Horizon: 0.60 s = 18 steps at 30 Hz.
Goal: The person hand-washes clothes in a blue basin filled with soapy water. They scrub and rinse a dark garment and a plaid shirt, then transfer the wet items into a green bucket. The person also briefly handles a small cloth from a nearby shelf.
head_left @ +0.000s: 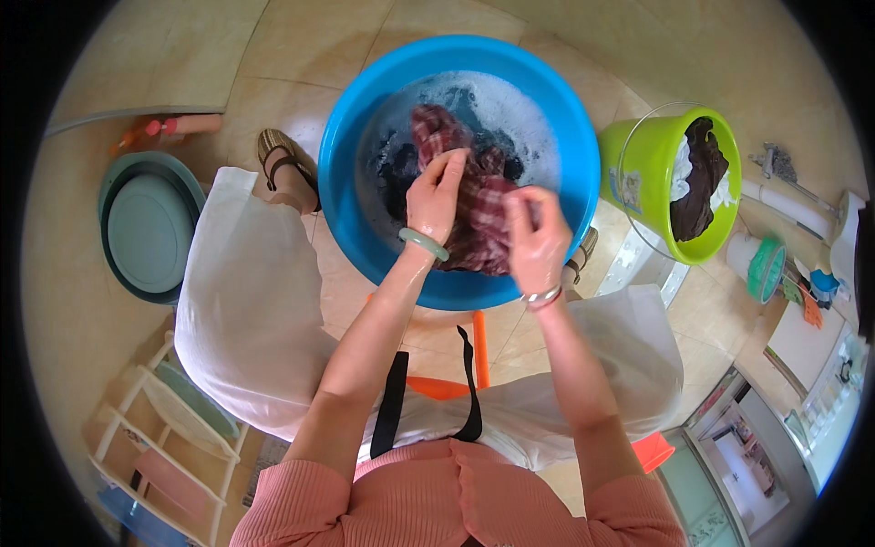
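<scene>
A wet, dark red plaid garment [478, 214] is bunched up in a large blue basin [339, 169], its upper end resting in the sudsy water. My left hand [437, 196] is closed on the middle of the cloth, with a pale green bangle at the wrist. At the garment's right edge, my right hand [540, 242] has its fingers curled in and pinching the fabric; they are slightly blurred. Dark cloth [397, 173] lies partly under the water beside the plaid garment. White foam [515, 114] floats along the far and right side of the basin.
A lime green bucket [643, 164] with dark and white cloth stands right of the basin. Grey-green basins [150, 228] sit at the left, near a pink bottle [193, 124]. A white rack [173, 438] is at lower left. My knees flank the blue basin.
</scene>
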Each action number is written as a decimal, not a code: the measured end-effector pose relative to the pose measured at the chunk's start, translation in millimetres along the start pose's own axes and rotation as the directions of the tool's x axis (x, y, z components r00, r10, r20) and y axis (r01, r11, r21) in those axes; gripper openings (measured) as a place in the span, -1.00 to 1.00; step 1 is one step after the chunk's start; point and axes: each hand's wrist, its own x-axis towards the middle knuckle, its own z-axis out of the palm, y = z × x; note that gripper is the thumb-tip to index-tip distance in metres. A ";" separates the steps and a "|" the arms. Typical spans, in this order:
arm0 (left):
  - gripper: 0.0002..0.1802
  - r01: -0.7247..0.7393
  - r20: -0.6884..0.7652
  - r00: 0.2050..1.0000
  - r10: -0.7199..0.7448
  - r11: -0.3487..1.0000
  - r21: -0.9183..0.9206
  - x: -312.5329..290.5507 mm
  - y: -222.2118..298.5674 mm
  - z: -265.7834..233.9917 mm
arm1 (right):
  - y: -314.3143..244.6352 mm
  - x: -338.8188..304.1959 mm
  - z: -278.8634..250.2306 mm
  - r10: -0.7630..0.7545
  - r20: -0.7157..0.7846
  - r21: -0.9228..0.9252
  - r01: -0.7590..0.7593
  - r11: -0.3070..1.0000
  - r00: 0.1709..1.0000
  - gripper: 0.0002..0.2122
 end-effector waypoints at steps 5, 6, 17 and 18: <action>-0.70 -0.065 -0.147 0.989 0.017 0.941 -0.332 -3.0 -20.6 8.6 | 51.3 0.0 -11.4 0.126 0.083 -0.083 -0.119 0.989 0.988 -0.82; -0.67 -0.114 -0.180 0.982 0.050 0.925 -0.363 -2.9 -23.5 7.4 | 46.4 -0.9 -8.9 0.147 0.084 -0.049 -0.144 0.988 0.986 -0.82; -0.64 0.636 0.320 0.719 -0.617 0.399 -0.661 -33.6 -74.0 44.5 | 88.9 10.4 52.6 -0.046 0.319 -0.189 0.111 0.976 0.947 -0.74; -0.65 0.661 0.051 0.649 -0.759 0.530 -0.532 -37.3 -73.2 55.6 | 116.8 19.5 49.1 0.206 0.261 -0.328 -0.114 0.938 0.943 -0.71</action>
